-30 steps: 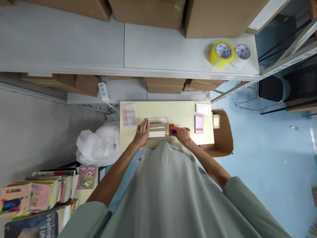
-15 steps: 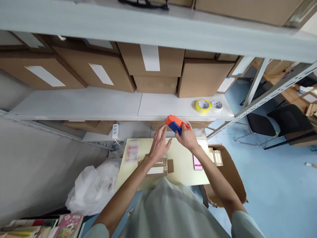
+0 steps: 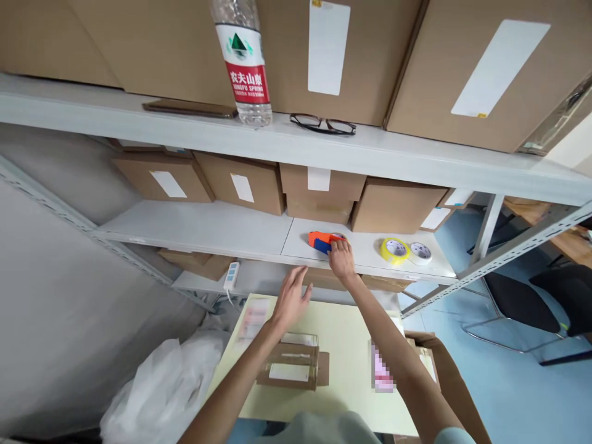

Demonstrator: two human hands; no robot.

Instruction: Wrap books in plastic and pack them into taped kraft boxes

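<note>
At the centre of the frame, the right hand (image 3: 341,260) is grasping an orange-and-blue tape dispenser (image 3: 321,239) over the front part of the middle shelf (image 3: 222,222), to the left of a yellow tape roll (image 3: 394,251) and a white tape roll (image 3: 420,253). Just below and to the left, the left hand (image 3: 291,296) is hovering with its fingers parted, its grip released and holding nothing.

Lower down, a small cardboard box (image 3: 291,357) is lying on the table (image 3: 346,327). Judging by the shiny band across its right end, taping there is looking done, at least in part. A brown cardboard piece (image 3: 324,368) is sticking out beyond that end, so some closing may be remaining; whether it is belonging to the box or lying beneath it, I cannot tell.

The left forearm is covering the box's left end, so any tape there is staying unseen. The right fingers are hiding the dispenser's handle, and whether its underside is touching the shelf is unclear. A pixelated patch is masking the phone (image 3: 383,370) at lower right, and the frame's bottom edge is cutting off the large carton (image 3: 456,382).
</note>
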